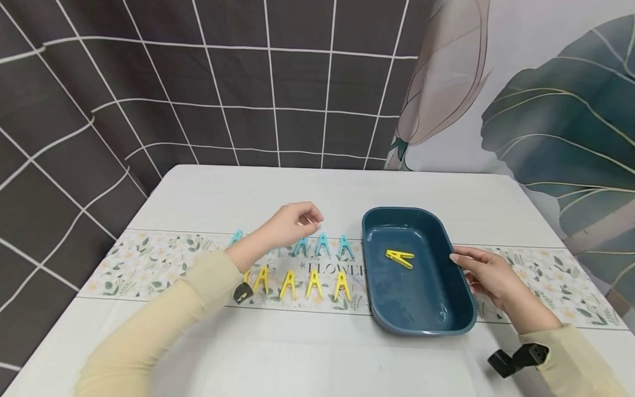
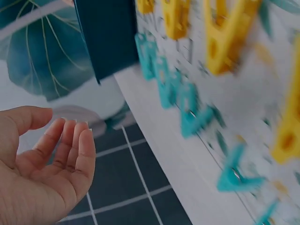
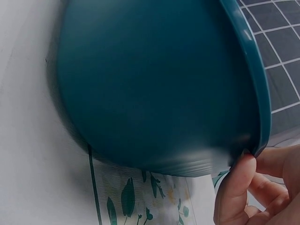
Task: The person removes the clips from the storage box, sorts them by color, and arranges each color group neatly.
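Note:
My left hand (image 1: 292,223) hangs above the row of light-blue clothespins (image 1: 322,243), fingers loosely bent and nothing between them; the left wrist view shows the same bare palm. In front of that row stand several yellow clothespins (image 1: 314,283), spread in a line on the table. A dark blue rectangular basin (image 1: 407,325) is to their right, with one yellow clothespin (image 1: 399,258) lying inside it. My right hand (image 1: 491,275) pinches the basin's right rim, thumb over the edge and fingers against the outer wall. My left wrist and forearm partly hide the left ends of both rows.
The white table (image 1: 307,353) carries a floral strip with printed lettering under the clothespins. Behind it hangs a dark cloth (image 1: 238,77) with white grid lines, and a leaf-patterned curtain (image 1: 560,127) is at the right. Each wrist wears a small black camera (image 1: 516,359).

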`<state>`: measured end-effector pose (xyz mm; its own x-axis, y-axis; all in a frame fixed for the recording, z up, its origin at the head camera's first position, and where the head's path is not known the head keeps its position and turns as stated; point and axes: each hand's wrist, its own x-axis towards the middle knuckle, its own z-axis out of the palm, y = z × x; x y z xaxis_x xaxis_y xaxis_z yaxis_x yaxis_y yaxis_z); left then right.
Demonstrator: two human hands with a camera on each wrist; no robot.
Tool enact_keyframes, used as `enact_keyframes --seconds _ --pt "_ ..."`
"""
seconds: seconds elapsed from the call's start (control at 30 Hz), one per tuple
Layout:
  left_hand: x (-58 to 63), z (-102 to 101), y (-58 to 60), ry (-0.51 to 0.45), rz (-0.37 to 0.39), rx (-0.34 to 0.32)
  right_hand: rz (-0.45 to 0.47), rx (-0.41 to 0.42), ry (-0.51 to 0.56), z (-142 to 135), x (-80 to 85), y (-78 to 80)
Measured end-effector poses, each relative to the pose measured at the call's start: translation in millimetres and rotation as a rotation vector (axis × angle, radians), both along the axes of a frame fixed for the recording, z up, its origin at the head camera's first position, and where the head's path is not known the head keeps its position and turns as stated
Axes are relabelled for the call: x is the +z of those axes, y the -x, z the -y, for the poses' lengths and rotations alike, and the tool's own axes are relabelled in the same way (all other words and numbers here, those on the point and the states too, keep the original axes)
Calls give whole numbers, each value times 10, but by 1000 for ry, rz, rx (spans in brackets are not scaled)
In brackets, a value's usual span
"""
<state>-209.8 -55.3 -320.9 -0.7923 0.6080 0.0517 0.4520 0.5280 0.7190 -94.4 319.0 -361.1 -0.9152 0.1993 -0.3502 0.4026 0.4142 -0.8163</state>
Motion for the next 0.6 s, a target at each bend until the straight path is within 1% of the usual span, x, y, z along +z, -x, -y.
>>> enact_keyframes --seconds 0.17,0.33,0.6 --pt "2 -202 -70 18 -106 -104 2 -7 -7 15 -14 4" --pt "-26 -417 -122 50 -154 -202 5 -12 -7 16 -25 -3" --pt "-65 -802 -143 87 -131 -335 -8 -12 -4 3 -14 -17"
